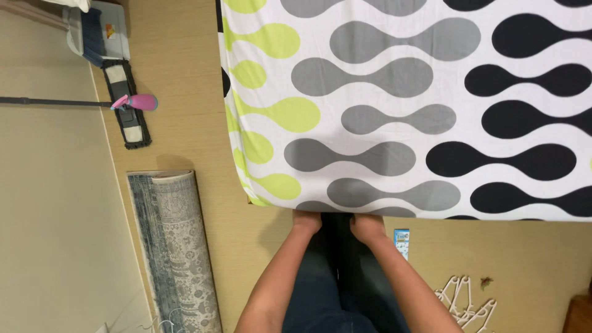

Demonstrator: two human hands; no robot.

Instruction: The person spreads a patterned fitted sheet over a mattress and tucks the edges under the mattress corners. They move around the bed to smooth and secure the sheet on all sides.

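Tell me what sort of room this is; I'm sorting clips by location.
Probably a bedroom at home: a bed with a patterned sheet, a rolled-up rug on the wooden floor, and white clothes hangers.

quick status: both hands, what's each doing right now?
Left hand: fingers hidden under the edge of the white bed sheet with grey, black and lime blob pattern; grip cannot be told.
Right hand: same, fingers tucked under that edge; cannot be told.

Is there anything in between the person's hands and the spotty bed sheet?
No. Both the left hand and the right hand reach right to the edge of the patterned sheet, their fingers hidden under it. Nothing lies between. The hangers and rolled rug lie off to the sides.
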